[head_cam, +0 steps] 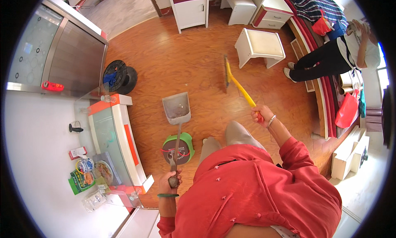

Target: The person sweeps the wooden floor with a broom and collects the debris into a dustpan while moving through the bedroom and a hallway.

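My right hand [262,115] grips the red end of a yellow-handled brush or short broom [242,88], whose dark, blurred head is over the wood floor to the upper left. With my left hand [170,179] I hold the dark grip of a long-handled metal dustpan [177,109]. Its grey pan lies out in front of me, open side away, with small bits of debris inside. The dustpan's handle passes above a low round stool [183,160] with a green rim and a dark top. A small pale speck lies on the floor beyond the pan.
A white padded stool [263,46] stands ahead right, near a desk [190,9] and drawers. Left are a black cable spool [120,77] and a glass-topped cabinet [122,142]. At right, a person [328,57] stands beside a bed [326,106] bearing bags.
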{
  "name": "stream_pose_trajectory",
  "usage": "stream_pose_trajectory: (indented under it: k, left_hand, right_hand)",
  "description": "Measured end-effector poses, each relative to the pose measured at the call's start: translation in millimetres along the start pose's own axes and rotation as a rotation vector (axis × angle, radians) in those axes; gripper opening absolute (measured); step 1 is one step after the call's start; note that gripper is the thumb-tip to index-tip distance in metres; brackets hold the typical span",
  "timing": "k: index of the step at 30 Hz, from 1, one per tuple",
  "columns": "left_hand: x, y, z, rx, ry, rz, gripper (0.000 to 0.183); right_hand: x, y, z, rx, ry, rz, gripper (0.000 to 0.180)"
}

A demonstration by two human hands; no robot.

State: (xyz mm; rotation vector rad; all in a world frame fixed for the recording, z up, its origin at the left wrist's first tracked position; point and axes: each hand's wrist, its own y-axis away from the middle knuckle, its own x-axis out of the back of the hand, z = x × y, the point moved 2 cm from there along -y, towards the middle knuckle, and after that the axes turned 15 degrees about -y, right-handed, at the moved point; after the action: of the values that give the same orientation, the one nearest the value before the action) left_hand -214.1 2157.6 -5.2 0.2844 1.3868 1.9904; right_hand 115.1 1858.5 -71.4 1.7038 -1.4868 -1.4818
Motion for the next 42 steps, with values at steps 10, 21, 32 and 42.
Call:
stream_pose_trajectory:
  k: [10, 21, 32, 42]
  left_hand:
    - [-38, -26, 40, 0.004, 0.032, 0.032, 0.026]
    - [-122, -25, 92, 0.033, 0.108, 0.150, 0.029]
    - [-111, -76, 155, 0.083, 0.038, 0.071, 0.035]
    - [-100, -151, 241, 0.190, -0.037, -0.033, 0.024]
  right_hand:
    - [-50, -123, -12, -0.201, -0.148, 0.070, 0.017]
    - [-216, -236, -60, -0.504, -0.221, -0.168, 0.015]
    - [-223, -210, -139, -0.463, -0.202, -0.281, 0.011]
    - [-204, -151, -226, -0.167, -0.106, -0.055, 0.011]
